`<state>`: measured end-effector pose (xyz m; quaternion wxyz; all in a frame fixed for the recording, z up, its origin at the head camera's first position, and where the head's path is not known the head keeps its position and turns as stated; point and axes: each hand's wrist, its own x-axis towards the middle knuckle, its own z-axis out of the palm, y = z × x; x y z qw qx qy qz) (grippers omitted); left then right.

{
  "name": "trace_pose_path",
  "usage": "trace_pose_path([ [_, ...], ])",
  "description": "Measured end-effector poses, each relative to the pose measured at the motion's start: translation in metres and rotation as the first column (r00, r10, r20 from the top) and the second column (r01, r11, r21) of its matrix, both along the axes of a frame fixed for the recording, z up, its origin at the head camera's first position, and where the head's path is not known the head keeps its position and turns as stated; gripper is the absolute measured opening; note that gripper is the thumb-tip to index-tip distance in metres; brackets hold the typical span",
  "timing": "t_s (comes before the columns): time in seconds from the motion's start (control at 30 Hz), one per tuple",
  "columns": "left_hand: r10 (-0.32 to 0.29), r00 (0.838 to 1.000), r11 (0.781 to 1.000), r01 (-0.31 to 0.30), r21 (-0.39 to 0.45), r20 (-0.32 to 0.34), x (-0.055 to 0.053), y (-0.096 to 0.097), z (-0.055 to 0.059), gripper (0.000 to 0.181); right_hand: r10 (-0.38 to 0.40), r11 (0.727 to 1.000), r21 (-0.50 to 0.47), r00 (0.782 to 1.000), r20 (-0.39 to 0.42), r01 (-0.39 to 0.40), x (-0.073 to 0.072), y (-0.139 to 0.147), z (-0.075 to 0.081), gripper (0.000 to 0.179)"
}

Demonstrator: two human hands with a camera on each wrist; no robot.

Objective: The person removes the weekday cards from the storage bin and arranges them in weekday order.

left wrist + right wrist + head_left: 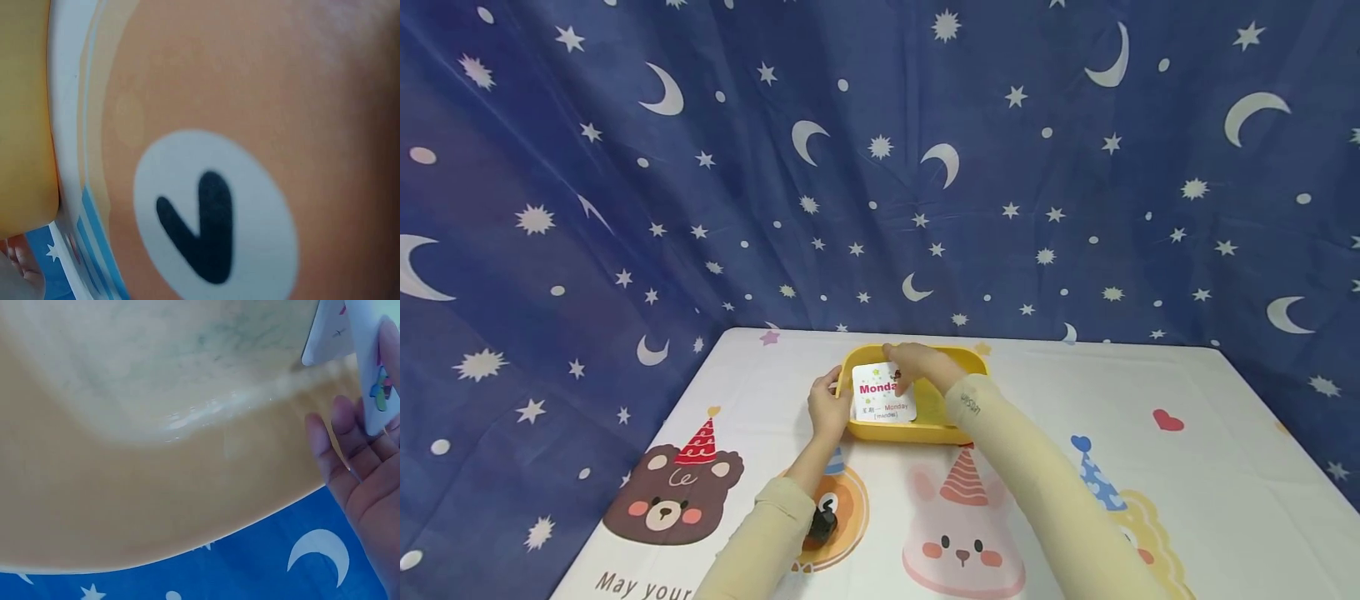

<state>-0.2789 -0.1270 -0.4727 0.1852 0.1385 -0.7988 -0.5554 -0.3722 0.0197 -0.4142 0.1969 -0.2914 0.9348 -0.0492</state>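
Observation:
A yellow tray [887, 432] stands on the table, its near wall [25, 112] filling the left of the left wrist view. My left hand [829, 408] grips the tray's left rim. A white card [883, 408] printed "Monday" in pink shows in the tray's left half. Reaching into the tray, my right hand [917, 362] pinches a card near its far edge. In the right wrist view that card [370, 369] stands tilted between thumb and fingers [353, 434]. A second card [328, 334] shows behind it.
A white tablecloth [1150, 375] with printed party animals covers the table. Behind the far edge hangs a blue curtain [880, 208] with moons and stars. A small black object [822, 525] appears beside my left forearm.

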Motion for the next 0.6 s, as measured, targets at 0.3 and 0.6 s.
trace_pose_path([
  [0.3,0.009,1.0,1.0,-0.009,-0.024,-0.001,0.001,0.0,0.001,0.045,0.076,0.993,-0.095,0.996,0.039,-0.072,0.002,0.005,0.009,0.057],
  [0.6,0.005,1.0,1.0,-0.005,-0.025,0.002,0.0,0.001,-0.001,0.042,0.115,0.94,-0.336,0.983,0.145,-0.061,0.008,0.021,0.016,0.012],
])
